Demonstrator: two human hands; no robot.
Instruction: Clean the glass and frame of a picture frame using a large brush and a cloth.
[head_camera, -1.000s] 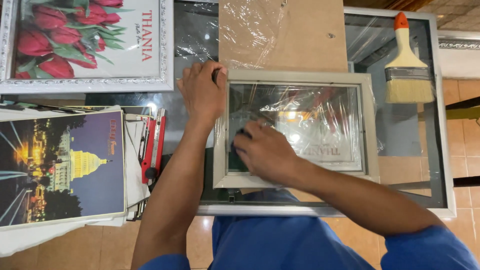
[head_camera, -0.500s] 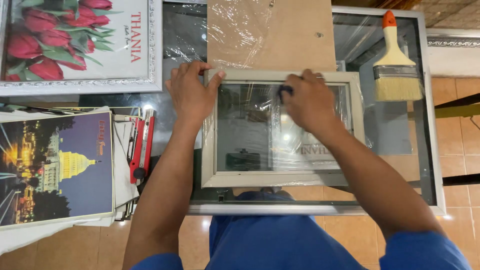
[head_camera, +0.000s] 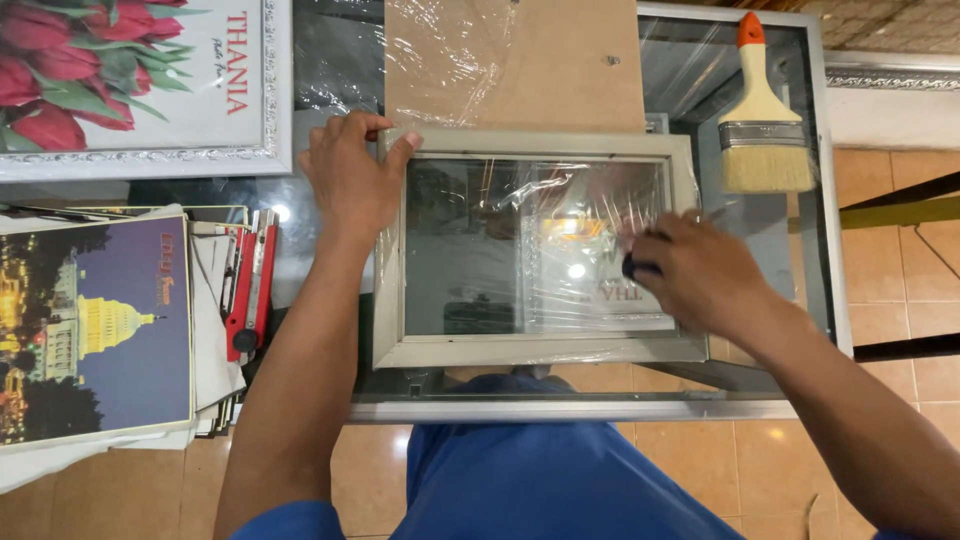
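Left of the grey rectangular picture frame (head_camera: 535, 250) lies a red utility knife (head_camera: 245, 295). The left hand (head_camera: 350, 180) clamps the frame's upper-left corner. The right hand (head_camera: 700, 275), clenched on a small dark object (head_camera: 636, 267), has swept from the frame's top down to the right side of the glass, so the rubbing is progressing. A wooden-handled paintbrush (head_camera: 765, 120) lies right of the frame.

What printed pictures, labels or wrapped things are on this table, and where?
Framed tulip print: top left, silver frame, red flowers.
Night-building poster: left, purple and yellow.
Plastic-wrapped grey frame: centre, left hand on its corner, right hand on its glass.
Wrapped brown board: top centre.
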